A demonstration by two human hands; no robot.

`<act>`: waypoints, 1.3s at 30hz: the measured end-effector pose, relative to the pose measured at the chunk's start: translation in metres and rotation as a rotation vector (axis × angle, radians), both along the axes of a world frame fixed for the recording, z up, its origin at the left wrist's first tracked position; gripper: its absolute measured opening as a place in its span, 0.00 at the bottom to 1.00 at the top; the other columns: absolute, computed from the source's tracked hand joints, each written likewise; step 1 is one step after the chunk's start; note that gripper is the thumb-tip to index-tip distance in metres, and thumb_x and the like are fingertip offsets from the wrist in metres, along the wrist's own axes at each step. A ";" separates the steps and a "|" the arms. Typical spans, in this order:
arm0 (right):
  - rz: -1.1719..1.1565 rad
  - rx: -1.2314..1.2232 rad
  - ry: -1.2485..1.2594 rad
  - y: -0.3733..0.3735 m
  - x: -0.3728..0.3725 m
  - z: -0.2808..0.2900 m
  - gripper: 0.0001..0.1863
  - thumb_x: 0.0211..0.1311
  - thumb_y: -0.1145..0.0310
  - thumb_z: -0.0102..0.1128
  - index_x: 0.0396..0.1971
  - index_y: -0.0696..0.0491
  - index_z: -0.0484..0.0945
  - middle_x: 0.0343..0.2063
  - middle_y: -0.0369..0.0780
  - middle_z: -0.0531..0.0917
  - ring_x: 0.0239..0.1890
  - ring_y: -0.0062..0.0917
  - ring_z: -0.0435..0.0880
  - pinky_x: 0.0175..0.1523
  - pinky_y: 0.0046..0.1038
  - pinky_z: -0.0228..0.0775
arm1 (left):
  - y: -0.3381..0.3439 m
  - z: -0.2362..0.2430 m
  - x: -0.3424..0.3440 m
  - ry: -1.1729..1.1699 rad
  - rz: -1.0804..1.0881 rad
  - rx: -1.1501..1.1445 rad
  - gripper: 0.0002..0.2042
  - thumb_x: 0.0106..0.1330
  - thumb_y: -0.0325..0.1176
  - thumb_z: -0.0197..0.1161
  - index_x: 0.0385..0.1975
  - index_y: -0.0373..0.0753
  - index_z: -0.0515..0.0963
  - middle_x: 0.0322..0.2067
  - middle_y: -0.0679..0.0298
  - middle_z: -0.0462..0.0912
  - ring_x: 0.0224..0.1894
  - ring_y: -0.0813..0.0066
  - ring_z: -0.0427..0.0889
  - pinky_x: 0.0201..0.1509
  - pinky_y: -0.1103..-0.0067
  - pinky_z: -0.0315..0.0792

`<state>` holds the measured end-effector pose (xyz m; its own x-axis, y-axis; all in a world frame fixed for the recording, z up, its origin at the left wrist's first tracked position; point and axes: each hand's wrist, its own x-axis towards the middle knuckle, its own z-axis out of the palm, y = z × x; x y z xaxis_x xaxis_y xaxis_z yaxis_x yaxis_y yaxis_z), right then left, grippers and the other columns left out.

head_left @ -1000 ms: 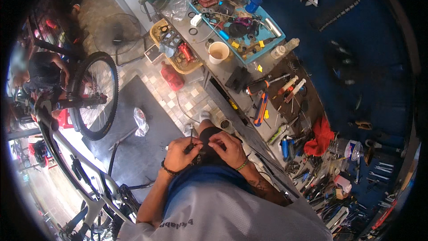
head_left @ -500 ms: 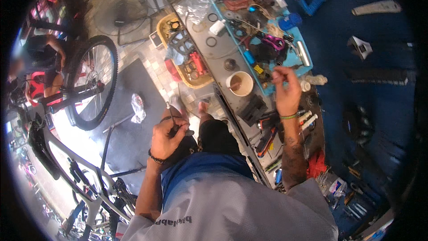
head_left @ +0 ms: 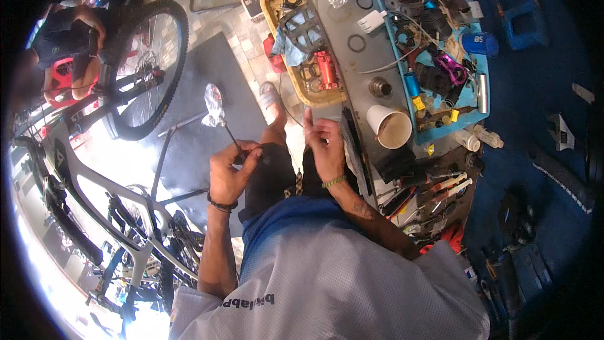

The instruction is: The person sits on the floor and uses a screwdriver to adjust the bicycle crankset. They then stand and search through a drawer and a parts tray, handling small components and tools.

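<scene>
My left hand (head_left: 228, 175) is closed in a pinch around a thin dark rod (head_left: 231, 136), which points up and away past a clear plastic wrapper on the mat beyond. What the rod belongs to is hidden by my fingers. My right hand (head_left: 326, 151) hovers over my lap beside the bench edge, its index finger stretched out and the others loosely bent apart. Nothing shows in it. Close by on the bench are a white cup (head_left: 391, 127) with brownish contents and a yellow tray (head_left: 273, 12) of bike parts, including a red cylindrical one.
A blue tray (head_left: 404, 88) full of small parts lies on the grey bench (head_left: 362, 82), with tools (head_left: 440, 189) nearer me. To the left, a white bicycle frame (head_left: 110, 189) and a wheel (head_left: 181, 31) stand beside a dark mat (head_left: 189, 79). Another person (head_left: 88, 28) sits far left.
My right hand has come left from the blue tray to over my lap, and its fingers have spread. My left hand still grips the rod. The view has shifted, moving the bench rightward.
</scene>
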<state>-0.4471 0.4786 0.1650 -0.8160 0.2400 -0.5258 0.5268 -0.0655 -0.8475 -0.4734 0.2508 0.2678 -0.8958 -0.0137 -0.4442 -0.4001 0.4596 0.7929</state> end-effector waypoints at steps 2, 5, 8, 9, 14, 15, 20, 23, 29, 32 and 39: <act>-0.378 -0.188 -0.335 0.005 -0.003 -0.040 0.41 0.66 0.56 0.82 0.69 0.56 0.64 0.52 0.41 0.84 0.54 0.26 0.83 0.54 0.29 0.77 | 0.000 0.004 -0.007 -0.023 -0.015 -0.013 0.06 0.72 0.26 0.73 0.44 0.31 0.89 0.33 0.59 0.93 0.34 0.79 0.90 0.42 0.79 0.82; -0.525 -0.344 -0.451 0.014 -0.018 -0.060 0.55 0.62 0.49 0.83 0.76 0.57 0.55 0.65 0.47 0.76 0.66 0.33 0.77 0.64 0.35 0.76 | -0.001 0.000 -0.003 -0.018 0.000 -0.019 0.06 0.72 0.26 0.73 0.43 0.31 0.89 0.34 0.58 0.93 0.34 0.78 0.91 0.42 0.79 0.82; -0.603 -0.350 -0.385 0.006 -0.021 -0.076 0.60 0.61 0.44 0.83 0.79 0.57 0.51 0.73 0.49 0.67 0.73 0.38 0.71 0.72 0.40 0.73 | 0.001 -0.005 0.002 0.015 0.009 0.006 0.06 0.71 0.25 0.73 0.43 0.32 0.89 0.34 0.58 0.93 0.35 0.77 0.91 0.42 0.78 0.82; -0.623 -0.392 -0.401 0.007 -0.020 -0.082 0.60 0.62 0.44 0.82 0.80 0.57 0.51 0.75 0.49 0.64 0.76 0.38 0.67 0.75 0.42 0.72 | 0.001 -0.006 0.003 0.028 -0.013 -0.006 0.06 0.71 0.25 0.74 0.43 0.32 0.89 0.34 0.57 0.93 0.36 0.77 0.91 0.42 0.78 0.82; -0.597 -0.713 -0.313 0.000 -0.014 -0.079 0.41 0.70 0.46 0.75 0.73 0.49 0.67 0.69 0.38 0.74 0.69 0.34 0.77 0.72 0.39 0.73 | -0.009 -0.016 0.013 0.028 -0.057 0.024 0.06 0.70 0.26 0.74 0.43 0.32 0.88 0.35 0.56 0.93 0.36 0.75 0.91 0.42 0.77 0.82; -0.626 -0.739 -0.298 -0.007 -0.018 -0.075 0.36 0.72 0.45 0.73 0.71 0.48 0.71 0.65 0.35 0.78 0.67 0.31 0.79 0.69 0.37 0.75 | -0.013 -0.019 0.013 0.008 -0.063 0.040 0.07 0.70 0.26 0.74 0.43 0.32 0.88 0.35 0.56 0.93 0.36 0.75 0.91 0.42 0.77 0.82; -0.624 -0.856 -0.127 -0.016 -0.047 -0.104 0.23 0.75 0.58 0.71 0.64 0.47 0.79 0.59 0.35 0.85 0.62 0.30 0.84 0.61 0.35 0.82 | -0.033 -0.033 -0.011 0.033 -0.153 0.054 0.06 0.72 0.29 0.73 0.42 0.33 0.88 0.33 0.56 0.92 0.36 0.76 0.92 0.42 0.76 0.83; -0.658 -0.793 -0.012 -0.020 -0.066 -0.113 0.17 0.75 0.71 0.69 0.60 0.48 0.83 0.61 0.38 0.85 0.61 0.33 0.85 0.56 0.35 0.86 | -0.045 -0.060 -0.032 0.104 -0.146 0.038 0.06 0.73 0.30 0.72 0.42 0.33 0.88 0.33 0.56 0.93 0.35 0.74 0.93 0.42 0.75 0.83; -0.671 -0.605 0.017 -0.031 -0.044 -0.092 0.20 0.73 0.73 0.70 0.62 0.58 0.79 0.61 0.45 0.83 0.58 0.38 0.87 0.55 0.41 0.90 | -0.060 -0.089 -0.068 0.145 -0.088 0.069 0.07 0.76 0.30 0.69 0.45 0.32 0.87 0.33 0.63 0.92 0.34 0.79 0.88 0.41 0.79 0.82; -0.633 -0.649 -0.028 -0.037 -0.022 -0.092 0.23 0.75 0.73 0.68 0.67 0.54 0.76 0.61 0.40 0.85 0.60 0.33 0.87 0.60 0.41 0.87 | -0.064 -0.107 -0.069 0.112 -0.073 0.128 0.08 0.76 0.31 0.70 0.46 0.33 0.88 0.34 0.63 0.91 0.32 0.79 0.86 0.38 0.79 0.79; -0.628 -0.656 -0.008 -0.084 0.007 -0.085 0.19 0.74 0.75 0.69 0.61 0.56 0.79 0.56 0.44 0.87 0.54 0.34 0.90 0.52 0.41 0.90 | -0.069 -0.129 -0.054 0.027 -0.163 0.275 0.09 0.76 0.32 0.71 0.47 0.33 0.88 0.47 0.57 0.93 0.37 0.78 0.89 0.42 0.78 0.82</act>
<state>-0.4398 0.3951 0.0803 -0.6323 0.2898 -0.7185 0.2368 -0.8107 -0.5353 -0.5279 0.1815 0.1387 -0.8878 0.2478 -0.3879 -0.3165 0.2832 0.9053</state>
